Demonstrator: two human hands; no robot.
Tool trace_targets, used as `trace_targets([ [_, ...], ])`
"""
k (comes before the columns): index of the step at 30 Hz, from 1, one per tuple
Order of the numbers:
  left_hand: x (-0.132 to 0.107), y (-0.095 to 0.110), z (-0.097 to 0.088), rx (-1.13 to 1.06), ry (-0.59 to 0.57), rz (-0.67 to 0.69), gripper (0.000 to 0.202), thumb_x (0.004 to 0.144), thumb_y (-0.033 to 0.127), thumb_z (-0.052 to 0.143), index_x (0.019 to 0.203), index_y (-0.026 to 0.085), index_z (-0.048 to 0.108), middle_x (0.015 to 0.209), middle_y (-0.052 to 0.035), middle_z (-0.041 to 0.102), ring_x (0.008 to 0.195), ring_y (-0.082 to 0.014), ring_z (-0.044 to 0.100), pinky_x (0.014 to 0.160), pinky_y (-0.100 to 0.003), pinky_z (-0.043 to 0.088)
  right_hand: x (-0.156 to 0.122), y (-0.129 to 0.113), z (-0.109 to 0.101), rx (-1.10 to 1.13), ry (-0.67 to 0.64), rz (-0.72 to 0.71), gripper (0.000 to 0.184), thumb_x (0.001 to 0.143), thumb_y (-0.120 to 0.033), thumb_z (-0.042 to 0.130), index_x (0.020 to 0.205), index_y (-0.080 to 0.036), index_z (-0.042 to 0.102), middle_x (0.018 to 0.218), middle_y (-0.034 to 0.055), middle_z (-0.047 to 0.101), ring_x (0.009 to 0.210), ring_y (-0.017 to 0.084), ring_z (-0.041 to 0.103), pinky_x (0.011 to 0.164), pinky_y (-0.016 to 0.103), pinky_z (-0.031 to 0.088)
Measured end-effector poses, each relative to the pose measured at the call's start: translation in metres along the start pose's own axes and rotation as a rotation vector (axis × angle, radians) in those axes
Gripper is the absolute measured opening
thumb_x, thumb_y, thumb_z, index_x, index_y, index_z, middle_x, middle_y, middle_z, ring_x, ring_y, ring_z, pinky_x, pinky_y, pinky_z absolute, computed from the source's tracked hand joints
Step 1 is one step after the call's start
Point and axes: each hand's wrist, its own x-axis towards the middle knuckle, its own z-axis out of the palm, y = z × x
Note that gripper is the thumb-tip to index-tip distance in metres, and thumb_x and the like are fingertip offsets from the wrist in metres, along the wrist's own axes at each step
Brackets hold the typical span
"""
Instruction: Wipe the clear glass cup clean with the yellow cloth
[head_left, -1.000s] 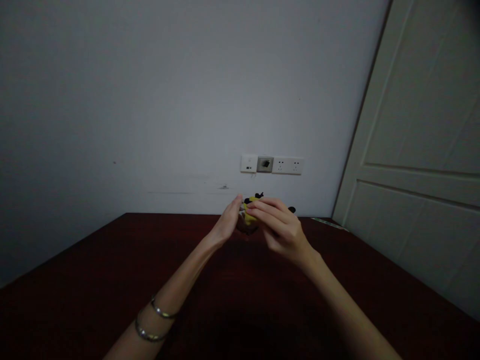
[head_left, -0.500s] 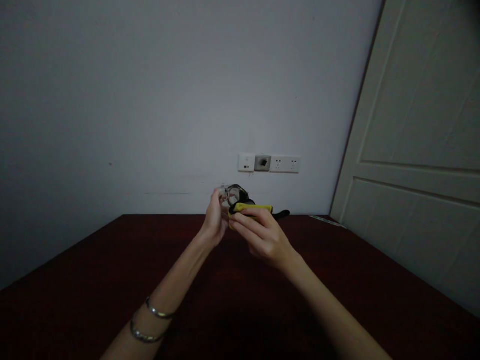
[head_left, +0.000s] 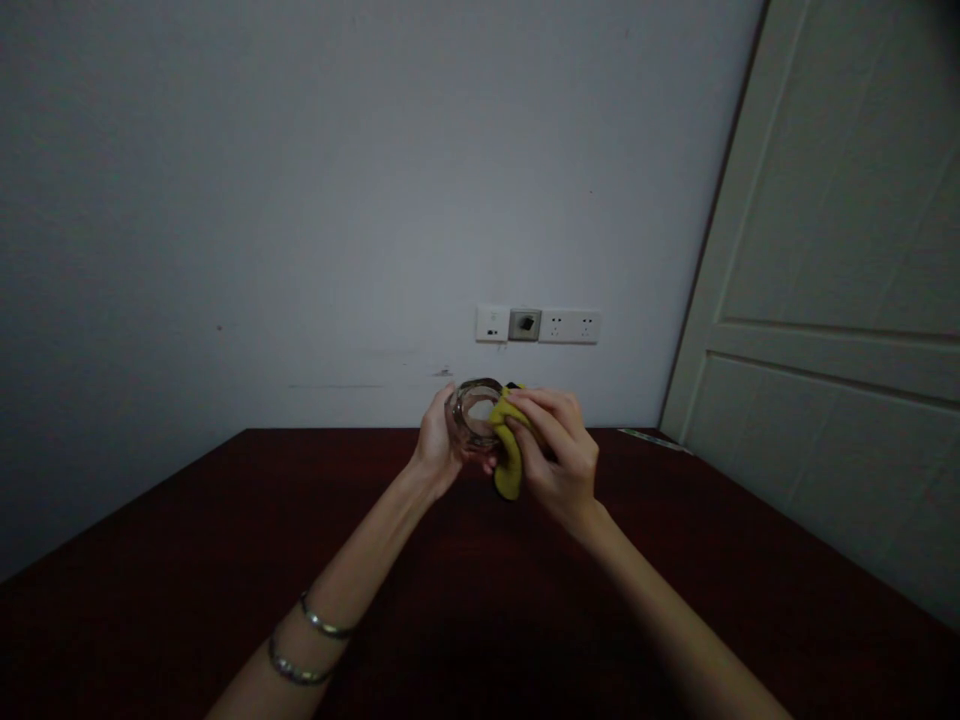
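My left hand (head_left: 438,440) is wrapped round a clear glass vessel (head_left: 460,418), seemingly a jar or cup, from its left side and below. Its round mouth faces me, tilted. In my right hand (head_left: 559,450) a yellow cloth with dark edging (head_left: 508,465) is pinched between thumb and fingers. The cloth touches the right side of the glass rim, and one end of it hangs down below my fingers. Both hands are close together, raised above the far part of the table. The back of the glass is hidden.
A dark red table (head_left: 300,560) stretches out below my arms to a pale wall (head_left: 337,200). White sockets (head_left: 570,327) and a grey wall plate (head_left: 524,325) sit behind my hands. A panelled door (head_left: 840,250) stands at right, near a thin strip (head_left: 652,440) on the table edge.
The glass has turned so that its mouth faces me more. My right hand has shifted right and rotated more upright, and the cloth now covers less of the glass and hangs down.
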Motion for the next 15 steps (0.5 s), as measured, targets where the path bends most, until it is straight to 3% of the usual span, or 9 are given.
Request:
trace_targets([
  [2, 0.002, -0.007, 0.0, -0.005, -0.063, -0.013, 0.056, 0.092, 0.045, 0.02, 0.083, 0.012, 0.064, 0.055, -0.0073, 0.063, 0.038, -0.0194, 0.055, 0.034, -0.029, 0.042, 0.0, -0.001, 0.001, 0.002, -0.031, -0.051, 0.036, 0.081, -0.005, 0.058, 0.112, -0.021, 0.064, 0.103, 0.0103, 0.067, 0.099, 0.023, 0.061, 0.085, 0.044, 0.053],
  [5, 0.005, -0.016, 0.0, -0.028, -0.063, -0.028, 0.052, 0.091, 0.046, 0.026, 0.071, 0.014, 0.062, 0.052, -0.0053, 0.061, 0.038, -0.0172, 0.054, 0.032, -0.026, 0.04, -0.002, 0.0, 0.004, 0.013, -0.114, -0.124, 0.042, 0.081, -0.004, 0.056, 0.12, -0.021, 0.06, 0.11, 0.0111, 0.066, 0.109, 0.024, 0.059, 0.094, 0.045, 0.05],
  [10, 0.008, -0.021, -0.005, 0.03, -0.031, -0.047, 0.061, 0.091, 0.05, 0.023, 0.057, 0.014, 0.059, 0.039, -0.0039, 0.052, 0.027, -0.014, 0.044, 0.028, -0.025, 0.03, -0.006, 0.003, 0.005, 0.004, -0.164, 0.005, 0.039, 0.088, -0.012, 0.052, 0.124, -0.024, 0.057, 0.122, 0.0097, 0.063, 0.119, 0.023, 0.056, 0.105, 0.051, 0.041],
  [12, 0.011, -0.023, -0.008, 0.018, -0.031, -0.048, 0.06, 0.09, 0.051, 0.026, 0.056, 0.014, 0.059, 0.039, -0.003, 0.051, 0.026, -0.013, 0.041, 0.028, -0.025, 0.028, -0.005, 0.001, 0.005, -0.009, -0.228, 0.054, 0.04, 0.089, -0.019, 0.051, 0.129, -0.023, 0.053, 0.135, 0.0113, 0.054, 0.128, 0.025, 0.047, 0.107, 0.053, 0.038],
  [15, 0.017, -0.025, -0.012, -0.091, 0.027, 0.045, 0.047, 0.088, 0.045, 0.038, 0.061, 0.014, 0.061, 0.045, -0.0017, 0.057, 0.034, -0.012, 0.048, 0.039, -0.025, 0.038, -0.003, -0.002, 0.002, -0.058, -0.381, 0.008, 0.056, 0.087, -0.031, 0.055, 0.138, -0.014, 0.04, 0.147, 0.0171, 0.037, 0.14, 0.029, 0.028, 0.11, 0.053, 0.033],
])
